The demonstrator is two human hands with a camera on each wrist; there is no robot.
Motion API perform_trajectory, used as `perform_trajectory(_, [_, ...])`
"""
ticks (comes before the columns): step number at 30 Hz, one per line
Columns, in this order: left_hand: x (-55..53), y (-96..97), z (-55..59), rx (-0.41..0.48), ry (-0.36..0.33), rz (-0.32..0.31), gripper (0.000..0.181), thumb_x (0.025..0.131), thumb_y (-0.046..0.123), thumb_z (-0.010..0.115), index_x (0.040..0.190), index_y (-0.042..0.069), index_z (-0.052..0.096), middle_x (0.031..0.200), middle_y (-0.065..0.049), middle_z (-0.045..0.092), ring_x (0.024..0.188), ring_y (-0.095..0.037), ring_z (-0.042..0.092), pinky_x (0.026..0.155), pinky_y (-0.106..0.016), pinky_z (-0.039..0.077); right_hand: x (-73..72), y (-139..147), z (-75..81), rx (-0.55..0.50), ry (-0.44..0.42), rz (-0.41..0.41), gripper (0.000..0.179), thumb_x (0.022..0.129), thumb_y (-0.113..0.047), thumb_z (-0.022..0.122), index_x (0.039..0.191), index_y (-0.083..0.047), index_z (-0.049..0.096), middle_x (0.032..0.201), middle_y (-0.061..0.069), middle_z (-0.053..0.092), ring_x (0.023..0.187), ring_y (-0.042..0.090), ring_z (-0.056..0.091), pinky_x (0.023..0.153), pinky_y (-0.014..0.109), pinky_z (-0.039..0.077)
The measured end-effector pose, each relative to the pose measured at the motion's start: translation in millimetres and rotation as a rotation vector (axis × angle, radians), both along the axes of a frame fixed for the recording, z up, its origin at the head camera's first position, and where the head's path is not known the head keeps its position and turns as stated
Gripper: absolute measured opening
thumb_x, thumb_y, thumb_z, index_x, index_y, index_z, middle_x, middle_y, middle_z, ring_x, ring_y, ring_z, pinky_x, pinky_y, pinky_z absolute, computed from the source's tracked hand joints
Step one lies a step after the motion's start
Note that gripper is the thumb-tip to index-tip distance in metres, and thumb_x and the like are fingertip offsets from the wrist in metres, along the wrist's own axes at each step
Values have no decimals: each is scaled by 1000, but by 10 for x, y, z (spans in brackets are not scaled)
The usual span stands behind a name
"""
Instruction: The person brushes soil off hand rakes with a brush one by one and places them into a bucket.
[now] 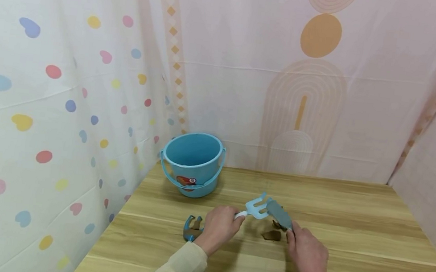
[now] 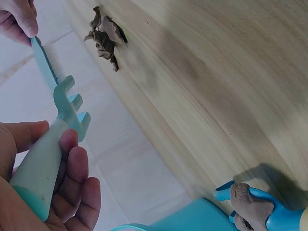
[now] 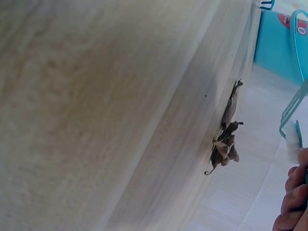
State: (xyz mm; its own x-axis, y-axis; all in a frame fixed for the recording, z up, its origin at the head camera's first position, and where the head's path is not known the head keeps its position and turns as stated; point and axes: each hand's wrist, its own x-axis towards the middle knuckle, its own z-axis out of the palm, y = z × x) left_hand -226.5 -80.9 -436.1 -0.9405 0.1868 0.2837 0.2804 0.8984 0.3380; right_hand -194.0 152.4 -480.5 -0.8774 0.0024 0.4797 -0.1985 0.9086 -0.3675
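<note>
My left hand [image 1: 220,228] grips the pale handle of a light-blue toy garden fork [image 1: 257,207], its tines raised above the table. In my right hand [image 1: 309,254] I hold a flat blue-grey plastic blade [image 1: 279,214] by its near end. The blade's far end overlaps the fork's tines in the head view, and small dark crumbs show along its edge in the left wrist view. Below the tools lie brown clay scraps [image 1: 271,235], one flat and others twisted [image 3: 225,149]. Left of my left hand rests a second, darker blue claw tool [image 1: 193,229] with brown clay between its prongs.
A light-blue bucket [image 1: 194,169] with its handle hanging down in front stands at the table's back left. The wood-grain table [image 1: 371,243] meets patterned curtains [image 1: 239,89] at the back and sides.
</note>
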Motion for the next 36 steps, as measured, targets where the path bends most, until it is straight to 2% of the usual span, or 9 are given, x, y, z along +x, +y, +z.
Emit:
perform_trajectory(3, [-6,-5,-1,0,-3,6,25,94,32,67,74,18,68,54,10,46,47,-9,43,44,-28,35,-3,2,10,-14,6,-18,28,94,-20,66,117,-5,69,74,11,63,55,30,58,43,43,42])
perform_trajectory(8, [-13,-44,18,3,-5,8,23,94,30,67,77,15,70,54,8,46,48,-9,43,44,-28,34,-11,45,43,-30,-8,-25,31,96,-19,63,123,-3,65,76,14,65,48,22,50,39,36,38])
perform_trajectory(11, [-27,-85,35,9,-11,4,24,95,29,67,76,15,69,53,8,46,47,-10,43,44,-27,34,-15,91,63,-39,-21,-31,31,97,-18,63,123,-2,64,76,16,65,48,22,50,39,36,37])
perform_trajectory(17, [-69,-173,123,28,7,-17,26,95,30,66,72,16,66,52,7,44,46,-11,42,43,-29,33,-8,171,94,-85,-85,-54,35,98,-20,59,128,-2,62,79,18,66,51,25,53,40,37,39])
perform_trajectory(20, [-97,-223,177,6,63,-25,23,92,28,69,73,16,68,53,7,47,48,-12,44,43,-30,34,-6,197,105,-101,-113,-70,37,98,-20,58,130,-2,61,79,18,66,51,24,51,41,36,37])
perform_trajectory(25, [-158,-313,257,-86,198,-31,16,87,25,73,74,15,71,63,5,53,56,-15,51,46,-31,38,-6,227,123,-124,-143,-85,38,99,-21,58,132,-2,60,78,18,65,51,23,49,41,36,36])
perform_trajectory(28, [-193,-367,337,-145,268,-40,17,86,26,74,75,13,73,73,0,58,66,-21,56,50,-35,45,-9,241,127,-135,-141,-89,38,99,-21,58,131,-1,60,79,19,66,51,24,49,41,36,36])
perform_trajectory(31, [-237,-426,463,-205,313,-46,21,88,28,74,78,10,75,83,-5,61,75,-26,57,59,-40,49,-11,252,127,-137,-127,-98,36,99,-21,57,129,0,62,81,20,67,53,25,51,41,37,36])
perform_trajectory(36, [-340,-539,716,-303,325,-33,25,92,32,71,85,8,76,94,-8,63,86,-29,57,70,-45,49,-9,273,128,-137,-154,-100,38,99,-22,56,130,0,61,75,17,65,53,25,50,41,38,36])
